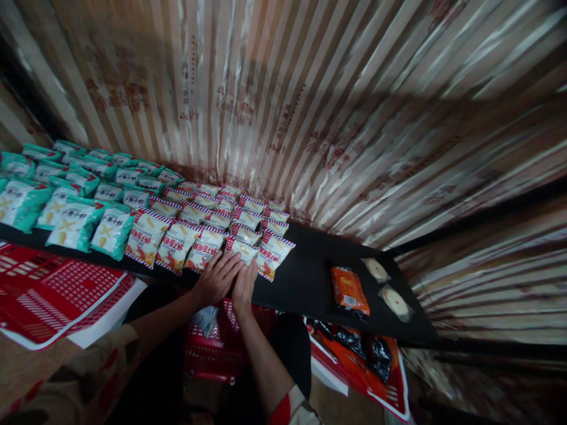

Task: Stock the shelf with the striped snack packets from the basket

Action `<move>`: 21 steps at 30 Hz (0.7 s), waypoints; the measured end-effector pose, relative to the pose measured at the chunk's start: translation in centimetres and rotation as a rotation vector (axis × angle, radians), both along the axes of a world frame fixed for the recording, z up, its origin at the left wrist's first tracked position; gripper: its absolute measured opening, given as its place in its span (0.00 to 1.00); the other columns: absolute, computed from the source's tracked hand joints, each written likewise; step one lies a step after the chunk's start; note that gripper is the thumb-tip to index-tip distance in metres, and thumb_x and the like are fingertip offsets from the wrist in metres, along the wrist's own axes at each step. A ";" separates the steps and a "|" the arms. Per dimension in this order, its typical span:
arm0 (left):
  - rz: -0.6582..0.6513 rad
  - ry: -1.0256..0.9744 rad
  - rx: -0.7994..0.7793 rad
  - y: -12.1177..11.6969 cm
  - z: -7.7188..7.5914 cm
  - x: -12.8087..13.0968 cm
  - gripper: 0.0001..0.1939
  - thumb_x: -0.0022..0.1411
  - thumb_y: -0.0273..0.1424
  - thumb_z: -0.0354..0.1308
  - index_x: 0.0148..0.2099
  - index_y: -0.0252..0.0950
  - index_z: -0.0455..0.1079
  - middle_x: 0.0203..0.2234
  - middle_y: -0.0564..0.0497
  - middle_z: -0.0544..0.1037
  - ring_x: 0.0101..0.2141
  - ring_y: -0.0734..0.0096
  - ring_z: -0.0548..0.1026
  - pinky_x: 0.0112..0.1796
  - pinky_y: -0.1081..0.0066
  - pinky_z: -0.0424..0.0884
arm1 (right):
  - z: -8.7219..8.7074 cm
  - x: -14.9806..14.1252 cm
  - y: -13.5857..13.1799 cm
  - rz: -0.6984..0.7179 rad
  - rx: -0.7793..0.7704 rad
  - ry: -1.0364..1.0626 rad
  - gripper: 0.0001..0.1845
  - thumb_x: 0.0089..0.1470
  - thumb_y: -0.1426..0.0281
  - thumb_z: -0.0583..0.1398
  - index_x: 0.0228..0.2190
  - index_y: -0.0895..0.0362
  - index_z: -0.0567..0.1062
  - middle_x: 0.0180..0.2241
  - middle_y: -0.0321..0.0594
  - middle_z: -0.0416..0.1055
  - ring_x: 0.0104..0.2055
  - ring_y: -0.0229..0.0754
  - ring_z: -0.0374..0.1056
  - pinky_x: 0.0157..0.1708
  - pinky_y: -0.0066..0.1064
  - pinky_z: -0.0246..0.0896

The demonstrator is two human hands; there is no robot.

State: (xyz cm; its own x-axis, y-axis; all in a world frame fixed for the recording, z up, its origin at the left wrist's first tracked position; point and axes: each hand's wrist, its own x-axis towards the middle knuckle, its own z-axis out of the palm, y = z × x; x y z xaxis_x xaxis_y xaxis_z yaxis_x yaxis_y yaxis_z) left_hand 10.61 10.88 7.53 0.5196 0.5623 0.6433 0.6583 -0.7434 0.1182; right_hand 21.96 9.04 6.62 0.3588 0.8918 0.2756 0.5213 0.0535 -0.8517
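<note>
My left hand (218, 278) and my right hand (244, 286) are side by side at the front edge of the black shelf (305, 260). Between them they hold a small white snack bag (243, 248) with a striped border, its lower part hidden by my fingers. The left fingers lie long across its left side, and the right fingers close on its lower right. Matching snack bags stand in several rows around it, with one snack bag (273, 254) just right of my right hand and another snack bag (204, 248) behind my left fingertips.
Teal-and-white snack bags (73, 224) fill the shelf's left part. To the right lie an orange packet (349, 290) and two round, pale wrapped items (396, 302). Red baskets (48, 289) sit below; the right basket (401, 383) holds orange and black packets. Plastic-covered curtain (266, 88) hangs behind.
</note>
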 end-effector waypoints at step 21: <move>-0.002 0.047 0.049 0.7 0.5 0.1 0.22 0.63 0.25 0.42 0.58 0.30 0.61 0.58 0.43 0.63 0.61 0.57 0.51 0.57 0.55 0.57 | 0.2 -0.7 0.4 -0.064 -0.021 0.141 0.36 0.58 0.51 0.41 0.57 0.64 0.57 0.60 0.53 0.53 0.63 0.46 0.45 0.60 0.45 0.40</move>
State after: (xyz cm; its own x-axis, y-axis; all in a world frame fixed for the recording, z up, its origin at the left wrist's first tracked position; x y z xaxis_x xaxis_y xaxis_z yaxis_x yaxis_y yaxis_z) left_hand 10.66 11.55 8.03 0.5507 0.5300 0.6449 0.6609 -0.7488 0.0510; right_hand 21.26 9.42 6.86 0.4487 0.8711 0.1995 0.3981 0.0051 -0.9173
